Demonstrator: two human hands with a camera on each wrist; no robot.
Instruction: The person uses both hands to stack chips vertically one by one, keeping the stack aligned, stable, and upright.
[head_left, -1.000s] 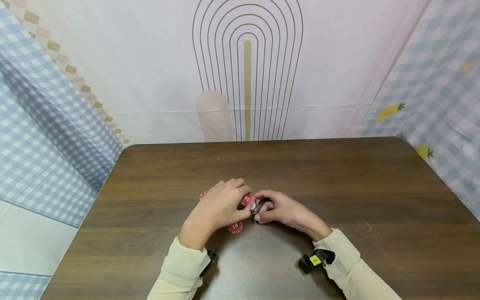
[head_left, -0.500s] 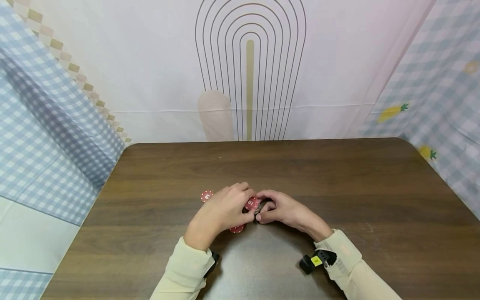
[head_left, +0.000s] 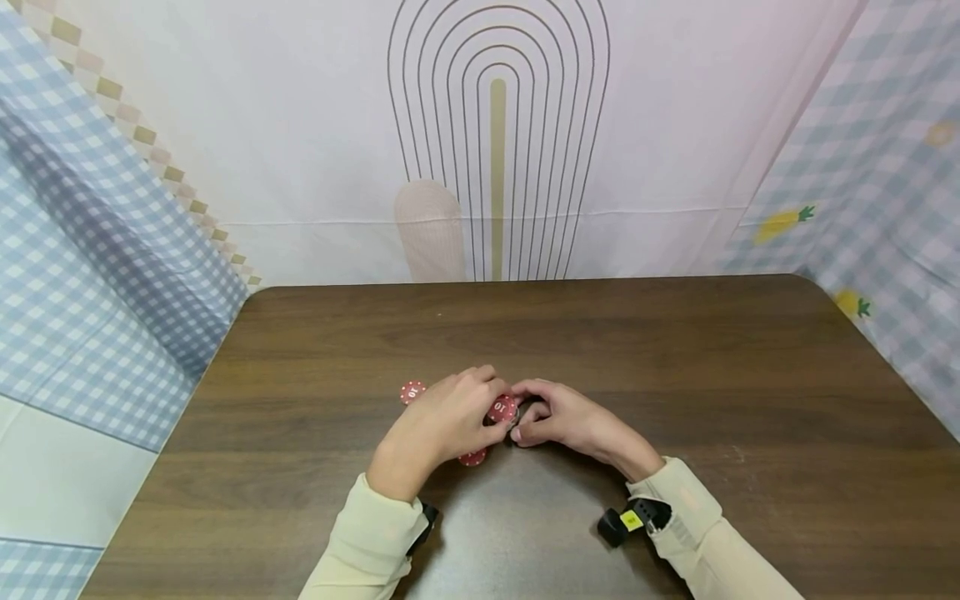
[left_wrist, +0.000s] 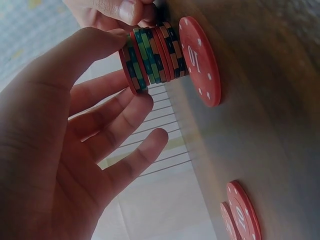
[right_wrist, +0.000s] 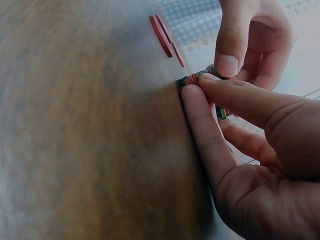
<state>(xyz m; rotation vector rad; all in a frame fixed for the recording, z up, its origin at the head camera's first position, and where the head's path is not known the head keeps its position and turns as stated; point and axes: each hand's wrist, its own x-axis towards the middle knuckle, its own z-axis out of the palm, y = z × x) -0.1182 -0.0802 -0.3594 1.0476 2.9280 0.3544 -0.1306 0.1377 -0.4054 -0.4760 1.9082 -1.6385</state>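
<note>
A short stack of poker chips (left_wrist: pixel 156 56), with green, black, orange and red edges, stands on the table between both hands. My left hand (head_left: pixel 442 421) pinches a red poker chip (head_left: pixel 501 408) marked 10 over the top of this stack, between thumb and fingertips. From the right, my right hand (head_left: pixel 573 422) grips the lower stack with thumb and fingers around its side, as the right wrist view shows. Beside the stack's base lies another red 10 chip (left_wrist: pixel 200 62), partly under my left hand in the head view. Palms and fingers hide much of the stack.
Farther left lies a red 10 chip (head_left: pixel 412 392), partly covered by the left hand. The left wrist view shows two red chips (left_wrist: pixel 243 212) close together there. The brown wooden table (head_left: pixel 675 350) ends at a white patterned cloth (head_left: pixel 300 125) behind.
My left hand has shifted slightly right and nearer, bringing the red chip over the stack. More of the far-left chip shows now. The right hand has stayed nearly still.
</note>
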